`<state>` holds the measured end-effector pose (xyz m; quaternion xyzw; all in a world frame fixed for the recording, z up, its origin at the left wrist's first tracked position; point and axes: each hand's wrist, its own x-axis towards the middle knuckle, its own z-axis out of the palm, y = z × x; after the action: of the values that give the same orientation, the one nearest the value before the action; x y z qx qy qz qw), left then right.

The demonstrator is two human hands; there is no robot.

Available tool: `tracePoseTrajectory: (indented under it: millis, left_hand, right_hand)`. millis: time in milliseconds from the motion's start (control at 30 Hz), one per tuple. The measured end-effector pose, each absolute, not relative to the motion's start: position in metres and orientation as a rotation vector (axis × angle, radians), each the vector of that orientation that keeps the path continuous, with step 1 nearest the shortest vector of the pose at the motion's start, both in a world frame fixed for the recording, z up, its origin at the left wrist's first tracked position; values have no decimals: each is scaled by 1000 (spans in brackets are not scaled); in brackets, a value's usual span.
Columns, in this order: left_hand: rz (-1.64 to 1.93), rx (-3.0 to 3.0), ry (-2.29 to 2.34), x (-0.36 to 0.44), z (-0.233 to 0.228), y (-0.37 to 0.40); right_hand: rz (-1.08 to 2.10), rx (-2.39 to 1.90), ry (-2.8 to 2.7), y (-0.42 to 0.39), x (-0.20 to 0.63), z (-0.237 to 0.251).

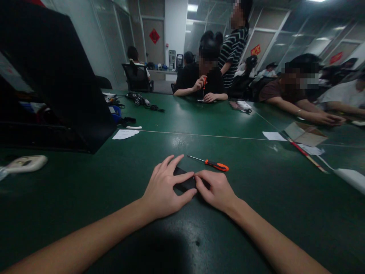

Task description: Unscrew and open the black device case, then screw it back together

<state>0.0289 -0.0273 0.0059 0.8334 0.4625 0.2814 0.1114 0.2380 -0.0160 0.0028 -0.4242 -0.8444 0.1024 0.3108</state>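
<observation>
A small flat black rectangular object (184, 184) lies on the green table in front of me, partly covered by my hands. My left hand (163, 186) is laid over it, steadying it between thumb and index finger, with the other fingers stretched forward. At the object's right end, my right hand (216, 188) is closed in a pinch. A tiny bright spot shows by those fingertips; whatever they pinch is too small to make out. Just beyond my right hand, a screwdriver (217, 165) with an orange and black handle rests on the table, its tip pointing left.
A large black open case (94, 114) stands at left, near a white device (27, 164). Cables (139, 99) lie farther back. A torn paper (125, 134) and an open cardboard box (306, 133) are on the table. Across it, a person (209, 72) holds another screwdriver.
</observation>
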Motion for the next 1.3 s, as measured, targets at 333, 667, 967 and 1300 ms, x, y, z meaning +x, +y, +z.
tracePoseTrajectory:
  millis: [333,667,967,1300]
  left_hand:
    - [896,2279,1321,30,2,-23]
    - [727,2189,1214,24,2,-20]
    - [497,2227,1023,17,7,-11]
    - [568,2229,1052,16,1,-7]
  right_hand:
    - [124,-1421,-1966,22,285,-7]
    - [436,-1337,-1458,27,282,1]
    - [358,-1034,-1265,11,264,48]
    - [282,-711,-1536,-13,246,70]
